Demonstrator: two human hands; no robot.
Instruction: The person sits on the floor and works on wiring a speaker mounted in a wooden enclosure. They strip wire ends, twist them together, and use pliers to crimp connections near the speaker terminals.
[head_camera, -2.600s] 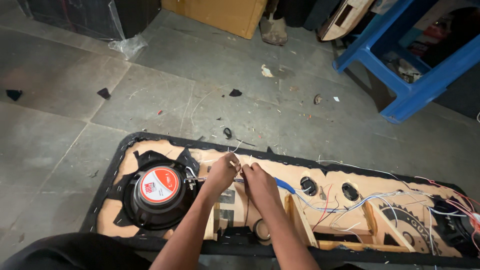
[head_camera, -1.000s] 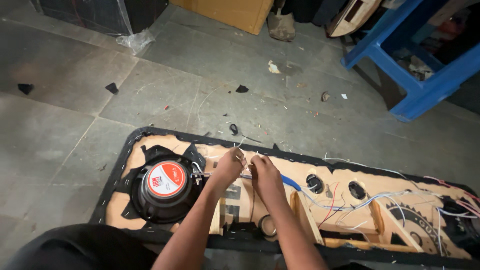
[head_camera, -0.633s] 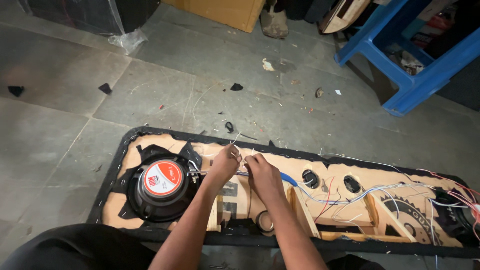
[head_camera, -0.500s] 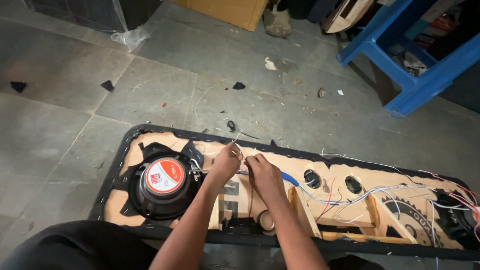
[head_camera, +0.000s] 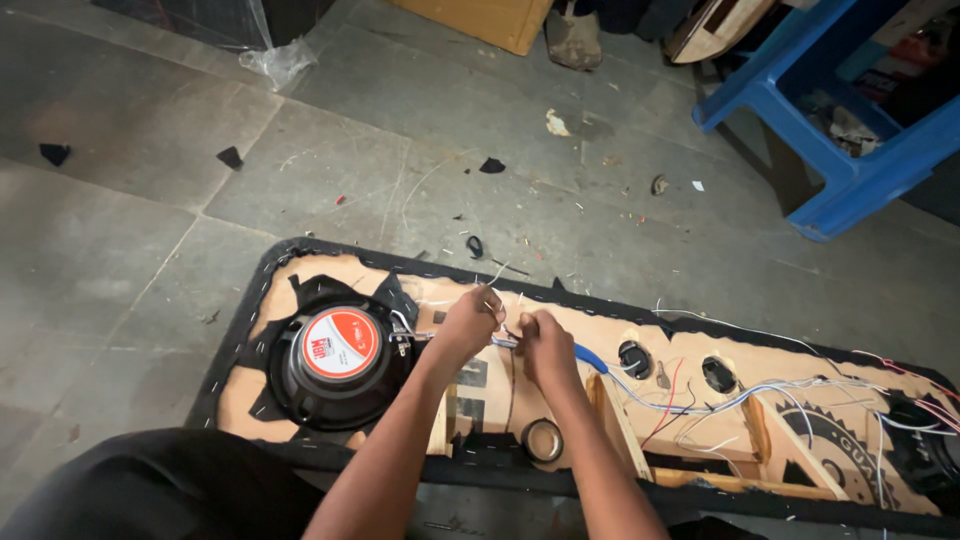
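While the left hand pinches thin white wires in its fingers, the right hand pinches them too, beside the round black speaker in the long wooden open-backed cabinet.

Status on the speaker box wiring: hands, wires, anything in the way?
Left hand and right hand both pinching thin wires together over the open wooden speaker box. Round speaker just left. Tape roll below hands, clear of them.

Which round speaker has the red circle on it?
The big black speaker at the left end of the long box, beside the left hand. The speaker at the far right end shows no red.
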